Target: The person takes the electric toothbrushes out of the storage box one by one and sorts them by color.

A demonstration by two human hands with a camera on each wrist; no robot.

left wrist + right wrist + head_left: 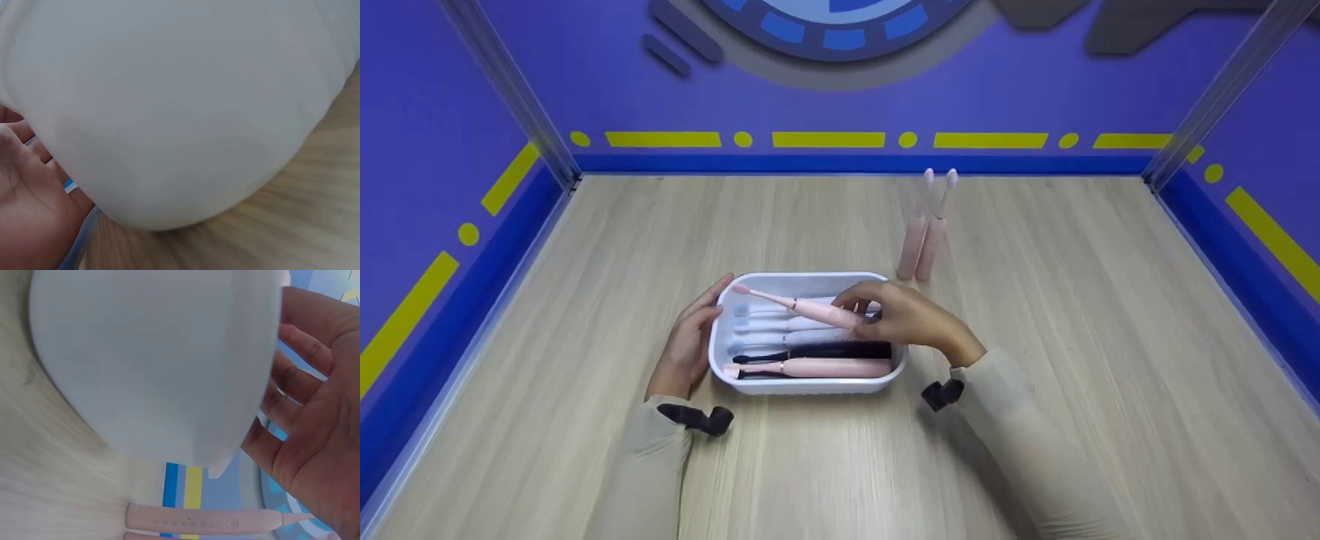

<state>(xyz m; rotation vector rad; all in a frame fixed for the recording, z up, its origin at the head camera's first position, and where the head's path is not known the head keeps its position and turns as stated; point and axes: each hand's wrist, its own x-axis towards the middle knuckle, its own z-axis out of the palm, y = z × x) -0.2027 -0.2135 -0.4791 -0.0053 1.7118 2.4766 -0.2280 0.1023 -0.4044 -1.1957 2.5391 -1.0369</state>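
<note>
The pink toothbrush [825, 311] sits in the middle of my head view, raised at a slant over the white container [810, 386], its bristle end toward the left rim. The right hand [911, 315] grasps it near the base of the handle, fingers and thumb pinched on it; the right wrist view shows me mostly the container's outer wall, so the fingertips' exact contact is hard to judge. The left hand [690, 341] rests against the container's left end, its fingers extended along the outside.

Inside the container I see more toothbrushes lying side by side: pale ones [810, 325] in the middle, a black toothbrush [840, 350] below them, and another pink one [840, 367] nearest the bottom of the frame. Right of centre and higher up, two pink toothbrushes [932, 247] stand on end just beside each other; in my right wrist view they appear sideways at the lower edge.

All this stands on a pale wood-grain table [810, 465]. Beige sleeves [1027, 450] come in from the bottom, each with a black device [943, 394] at the wrist. A blue-purple panel [840, 112] with yellow dashes and dots closes off the top of the frame.
</note>
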